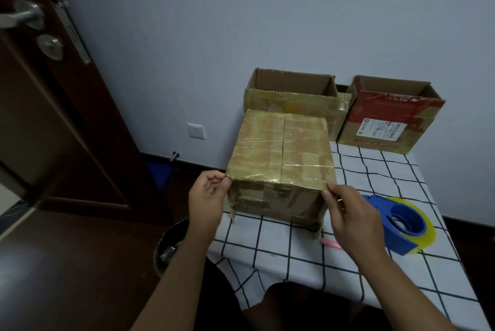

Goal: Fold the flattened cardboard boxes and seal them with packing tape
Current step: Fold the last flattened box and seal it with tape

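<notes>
**Pressing the tape ends down at the near corners of the closed box**

Nearest the person, the left hand has its thumb and forefinger pinched at the near left top corner of the closed brown cardboard box wrapped in clear tape, and the right hand pinches the near right top corner the same way; whether each holds a loose tape end or only the cardboard edge cannot be told. The box stands upright near the left edge of the table with the white black-grid cloth, its top flaps shut and meeting along a centre seam.

To do this step well, I judge each thumb should rub the tape from the top face over the edge and down the side wall, working outward so no bubble or lifted tab stays; the torn strip hanging at the lower left corner looks worth smoothing too.

Just right of the box, near the right edge, lies the blue tape dispenser with a yellowish roll, and a small pink object shows beside the right wrist. Along the far edge stand an open brown cardboard box and an open red-and-brown cardboard box with a white label, both unsealed on top.
</notes>
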Tool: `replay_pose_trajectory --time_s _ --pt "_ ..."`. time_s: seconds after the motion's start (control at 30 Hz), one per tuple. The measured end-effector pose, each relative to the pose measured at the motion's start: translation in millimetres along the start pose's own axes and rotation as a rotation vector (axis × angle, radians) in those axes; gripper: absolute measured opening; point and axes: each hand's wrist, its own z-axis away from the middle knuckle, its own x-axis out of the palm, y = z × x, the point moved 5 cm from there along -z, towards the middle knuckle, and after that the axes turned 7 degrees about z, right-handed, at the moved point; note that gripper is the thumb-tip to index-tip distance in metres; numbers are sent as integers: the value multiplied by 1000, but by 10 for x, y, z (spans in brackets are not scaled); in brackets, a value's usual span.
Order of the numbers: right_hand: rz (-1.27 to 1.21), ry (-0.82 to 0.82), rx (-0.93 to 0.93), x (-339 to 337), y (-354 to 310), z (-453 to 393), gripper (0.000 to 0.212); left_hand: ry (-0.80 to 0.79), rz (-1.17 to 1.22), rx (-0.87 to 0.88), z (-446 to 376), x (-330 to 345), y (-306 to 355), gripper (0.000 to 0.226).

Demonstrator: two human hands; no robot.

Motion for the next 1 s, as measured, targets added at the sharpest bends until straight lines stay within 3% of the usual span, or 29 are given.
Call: replay_pose_trajectory --time_s 0.2,0.3,0.43,0.57,0.67,0.73,0.87,1.0 --pt "-11 -52 -31 3 -58 -56 17 -154 -78 -15 -95 -102 21 14" --pt "18 -53 -81 -8 -95 -63 13 -218 -331 159 -92 -115 123 22" --pt "43 -69 -148 -21 -173 -92 8 -249 -550 375 -155 -103 234 12" --pt "47 -182 -123 -37 -112 -111 23 -356 -569 326 -177 -96 281 15" --pt "6 -378 -20 -36 -39 -127 37 -486 -637 241 -204 -110 259 14" --pt "-105 -475 67 -25 -20 -100 47 -473 -673 231 -218 -124 264 11" --pt "-473 -423 454 -10 76 -230 49 -471 -696 192 -270 -92 278 10" --pt "-527 -608 724 66 184 -421 67 -639 -393 -222 -292 -62 308 46"
